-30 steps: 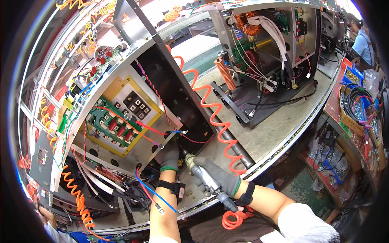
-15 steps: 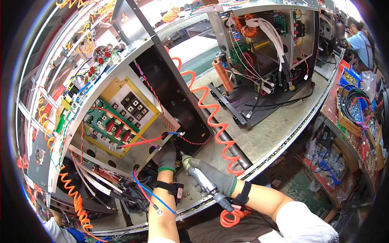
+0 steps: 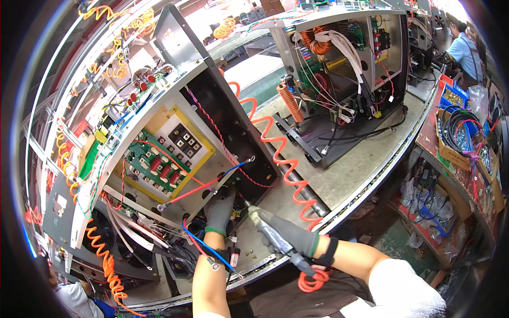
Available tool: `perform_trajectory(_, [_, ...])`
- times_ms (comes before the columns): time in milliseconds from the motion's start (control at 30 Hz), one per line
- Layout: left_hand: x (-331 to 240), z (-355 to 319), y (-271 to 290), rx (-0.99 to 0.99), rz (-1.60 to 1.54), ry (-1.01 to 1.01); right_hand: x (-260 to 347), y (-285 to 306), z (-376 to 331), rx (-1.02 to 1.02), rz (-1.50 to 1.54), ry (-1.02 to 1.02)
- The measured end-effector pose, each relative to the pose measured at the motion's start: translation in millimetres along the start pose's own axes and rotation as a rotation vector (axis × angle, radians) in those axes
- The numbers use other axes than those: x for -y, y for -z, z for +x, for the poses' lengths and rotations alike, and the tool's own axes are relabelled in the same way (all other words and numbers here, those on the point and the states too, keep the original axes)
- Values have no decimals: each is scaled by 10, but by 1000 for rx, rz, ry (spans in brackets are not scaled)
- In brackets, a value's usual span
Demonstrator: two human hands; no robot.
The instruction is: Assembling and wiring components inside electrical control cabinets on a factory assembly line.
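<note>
Lower centre: my right hand (image 3: 293,231) wraps air tool (image 3: 277,240); left hand (image 3: 219,210), grip hidden, can't tell. Tip (image 3: 246,202) slipping could jab it.

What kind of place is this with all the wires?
It looks like a factory workshop, probably for electrical equipment. You can tell from the open grey-and-black metal cabinet holding a green circuit board, the coiled orange hose, and the silvery cylindrical tool in the grey-gloved right hand.
</note>
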State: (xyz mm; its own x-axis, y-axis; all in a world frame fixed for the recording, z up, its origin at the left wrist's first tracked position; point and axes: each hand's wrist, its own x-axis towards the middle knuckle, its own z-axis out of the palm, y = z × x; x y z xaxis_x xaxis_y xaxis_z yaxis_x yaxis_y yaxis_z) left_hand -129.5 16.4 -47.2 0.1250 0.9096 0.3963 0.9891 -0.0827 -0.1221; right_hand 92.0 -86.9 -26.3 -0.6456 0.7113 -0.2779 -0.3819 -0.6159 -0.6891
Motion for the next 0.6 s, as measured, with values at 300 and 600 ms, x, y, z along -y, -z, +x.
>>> perform_trajectory(300, [-194, -261, 748, 118, -738, 330, -380, 322, -142, -240, -104, -94])
perform_trajectory(600, [-232, -1144, 899, 404, -615, 68, -255, 390, -152, -165, -30, -124])
